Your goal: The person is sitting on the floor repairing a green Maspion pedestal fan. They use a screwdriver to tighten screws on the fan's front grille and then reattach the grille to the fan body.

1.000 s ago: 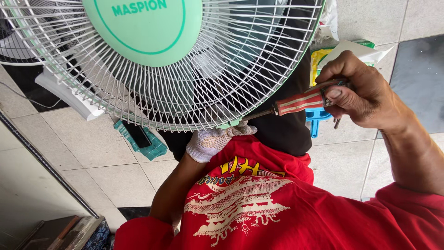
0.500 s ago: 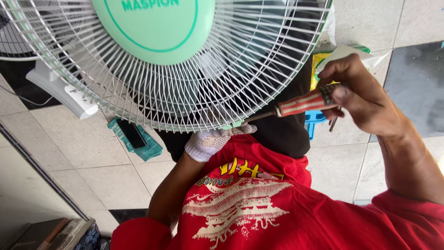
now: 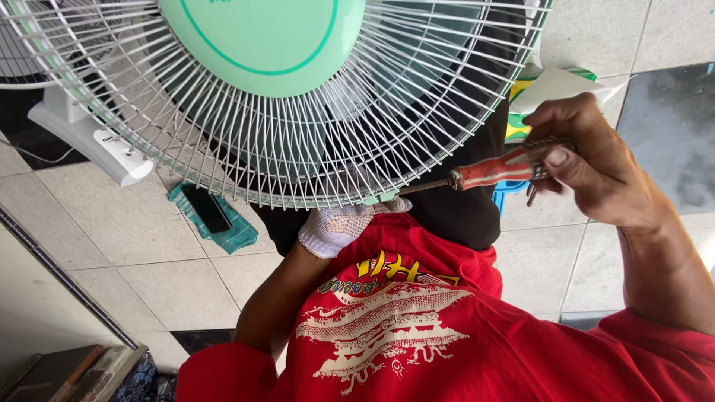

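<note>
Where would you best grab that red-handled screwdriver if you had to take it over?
Probably by the red striped handle of the screwdriver, coming from the right, where the right hand wraps it. The handle is thick and lies nearly level; the thin metal shaft points left into the rim of the fan guard, beside the gloved left hand.

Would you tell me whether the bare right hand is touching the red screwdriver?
Touching: the head view shows the right hand wrapped around the red screwdriver handle, thumb pressed on it.

the round wire fan guard (image 3: 313, 141) is white with a mint-green centre disc (image 3: 261, 37). the striped screwdriver handle (image 3: 495, 170) is red and white. the knitted glove (image 3: 339, 227) is white; the t-shirt (image 3: 447, 335) red with cream and yellow print.
</note>
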